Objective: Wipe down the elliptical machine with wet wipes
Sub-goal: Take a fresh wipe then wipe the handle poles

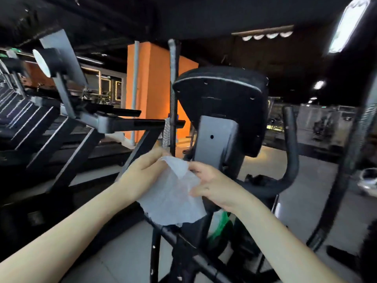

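- The left hand (pixel 145 174) grips the upper left corner of a crumpled white wet wipe (pixel 173 199), with its fingers curled over the top of the sheet.
- The right hand (pixel 212 185) pinches the wipe's right edge, thumb on the near face and fingers curled behind it.
- The sheet hangs spread between the two hands, and its ragged lower edge droops below both wrists.
- Just under the right wrist sits a green-and-white object (pixel 221 223) (too blurred to name).
- Below both hands, thin black metal frame tubes (pixel 183 240) slope across over the pale floor.
- Just beyond the right hand's fingertips rises the grey moulded mast cover (pixel 216 137) of the black elliptical machine (pixel 251 127). I cannot tell whether the wipe touches it.
- Above the hands, on top of that mast, is the black rounded console back (pixel 222 99) with a pale trim line along its upper rim.
- To the right of the right hand, a curved black handlebar (pixel 291 152) stands upright, well apart from the wipe.
- To the left of the left hand and farther back runs a row of black treadmills with grey uprights (pixel 61 123).
- Beyond the hands, between the treadmills and the console, stands a square orange pillar (pixel 157 88).
- Far up and to the right of the hands, a bright rectangular ceiling light (pixel 346 25) glows.
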